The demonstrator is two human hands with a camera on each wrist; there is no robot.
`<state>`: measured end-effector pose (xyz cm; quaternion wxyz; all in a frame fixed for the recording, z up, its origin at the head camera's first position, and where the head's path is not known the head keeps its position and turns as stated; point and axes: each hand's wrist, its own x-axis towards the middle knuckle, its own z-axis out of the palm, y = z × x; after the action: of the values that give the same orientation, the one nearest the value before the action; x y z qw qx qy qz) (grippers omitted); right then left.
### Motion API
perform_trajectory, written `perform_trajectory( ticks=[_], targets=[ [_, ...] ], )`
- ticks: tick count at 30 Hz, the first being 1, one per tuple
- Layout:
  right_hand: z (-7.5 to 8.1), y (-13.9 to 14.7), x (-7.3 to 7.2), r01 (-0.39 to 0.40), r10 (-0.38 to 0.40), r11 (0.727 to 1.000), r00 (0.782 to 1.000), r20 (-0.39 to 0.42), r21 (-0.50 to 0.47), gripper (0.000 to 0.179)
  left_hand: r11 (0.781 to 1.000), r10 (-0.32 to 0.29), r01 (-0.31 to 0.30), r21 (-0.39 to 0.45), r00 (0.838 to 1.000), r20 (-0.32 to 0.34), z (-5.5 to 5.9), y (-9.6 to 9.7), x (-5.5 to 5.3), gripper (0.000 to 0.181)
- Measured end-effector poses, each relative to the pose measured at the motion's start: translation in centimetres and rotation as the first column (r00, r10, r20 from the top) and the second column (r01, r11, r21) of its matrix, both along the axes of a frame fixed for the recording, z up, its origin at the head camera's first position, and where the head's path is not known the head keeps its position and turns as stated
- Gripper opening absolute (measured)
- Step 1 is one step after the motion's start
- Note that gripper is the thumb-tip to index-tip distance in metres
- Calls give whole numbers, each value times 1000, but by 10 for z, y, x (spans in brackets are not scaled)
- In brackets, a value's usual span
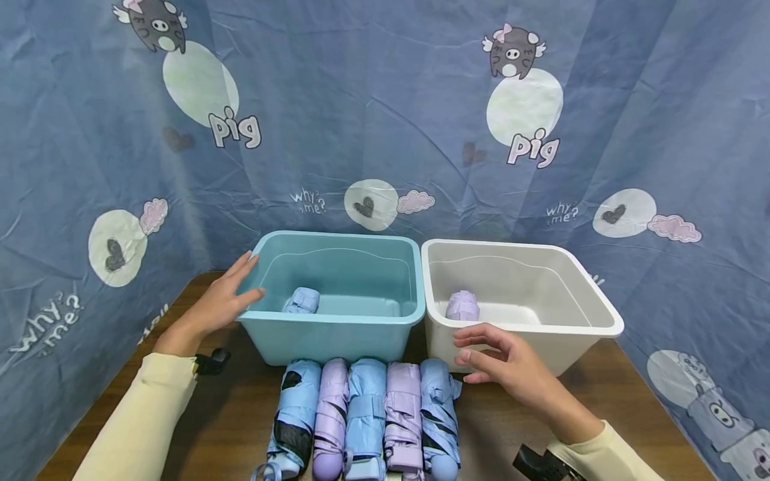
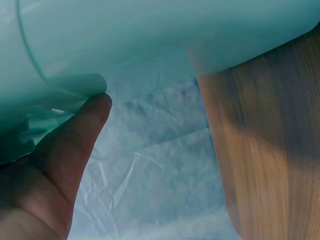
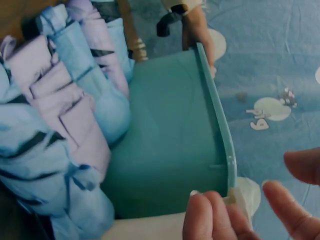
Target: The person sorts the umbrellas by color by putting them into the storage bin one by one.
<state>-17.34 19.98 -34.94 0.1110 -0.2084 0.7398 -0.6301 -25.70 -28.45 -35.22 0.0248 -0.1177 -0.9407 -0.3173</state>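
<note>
My left hand (image 1: 218, 306) rests at the left rim of the teal bin (image 1: 337, 339), fingers spread; in the left wrist view a fingertip (image 2: 102, 102) meets the bin's wall. In front of the white bin (image 1: 559, 347), my right hand (image 1: 511, 364) hovers with loosely bent fingers and nothing in them. A folded blue umbrella (image 1: 303, 300) lies inside the teal bin at its left. Inside the white bin, also at the left, is a folded purple umbrella (image 1: 462, 306). Several more folded umbrellas, such as the middle blue one (image 1: 365, 407), lie side by side before the bins, blue and purple alternating.
Both bins stand side by side on a brown wooden table (image 1: 240, 407). Close behind them hangs a blue patterned cloth (image 1: 385, 120), which also runs down along both sides of the table. The row of umbrellas reaches the bottom edge of the head view.
</note>
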Motion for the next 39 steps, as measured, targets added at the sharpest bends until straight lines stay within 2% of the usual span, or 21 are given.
perform_trajectory(
  ticks=[9,19,24,29,34,39],
  targets=[
    [-15,1,8,52,-54,998,995,87,21,44,1000,0,0,10,1000,0,-1,0,1,77],
    [-50,-3,15,66,-86,992,978,188,107,54,1000,-21,21,11,1000,11,-3,1,0,77],
    [-65,-7,9,71,-102,981,980,169,180,59,1000,-11,11,19,1000,9,-1,-1,0,77],
    [-79,-8,9,62,-98,975,981,167,212,61,1000,-11,11,7,1000,18,-1,0,0,77],
    [-83,-11,9,78,-120,969,978,170,235,66,1000,-9,8,7,1000,10,0,1,-1,77],
    [-89,-16,8,75,-119,973,973,198,218,71,1000,-4,4,11,1000,19,0,-1,0,77]
  ],
)
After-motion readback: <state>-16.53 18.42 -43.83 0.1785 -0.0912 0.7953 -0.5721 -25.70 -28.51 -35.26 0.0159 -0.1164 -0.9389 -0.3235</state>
